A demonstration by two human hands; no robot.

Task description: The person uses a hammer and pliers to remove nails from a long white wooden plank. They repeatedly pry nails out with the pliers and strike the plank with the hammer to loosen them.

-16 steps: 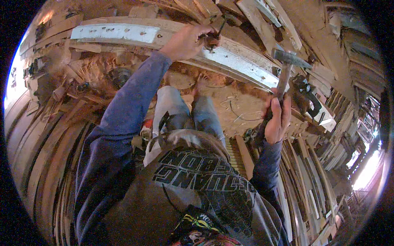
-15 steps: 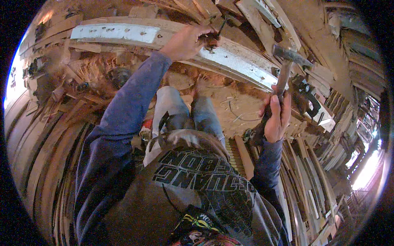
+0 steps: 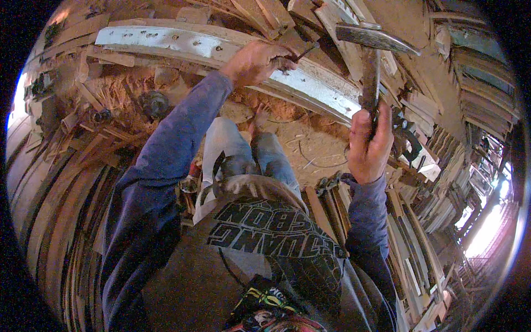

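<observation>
My right hand (image 3: 369, 143) is wrapped round the handle of a hammer (image 3: 371, 72), raised upright at the right. The hammer's steel head is up and clear of the wood. At the upper middle, my left hand (image 3: 255, 63) is closed with its fingers pinched round a thin dark rod (image 3: 307, 51), perhaps a nail or punch. The rod sticks out past the fingertips, slanting up to the right; its lower end is hidden by the hand. Beneath that hand runs a long curved wooden beam (image 3: 318, 91) with a white-painted face and several dark holes along it.
Loose planks (image 3: 271, 14) lie beyond the beam. Long boards (image 3: 61, 221) are stacked at the left, and more strips (image 3: 412, 243) stand at the right. A dark clamp-like tool (image 3: 408, 141) is behind my right hand. Sawdust and a thin cord (image 3: 310, 157) cover the ground ahead.
My right hand has lifted the hammer, and its head is now higher and looks larger. The rod in my left hand has tipped over to the right. The left hand stays at the beam.
</observation>
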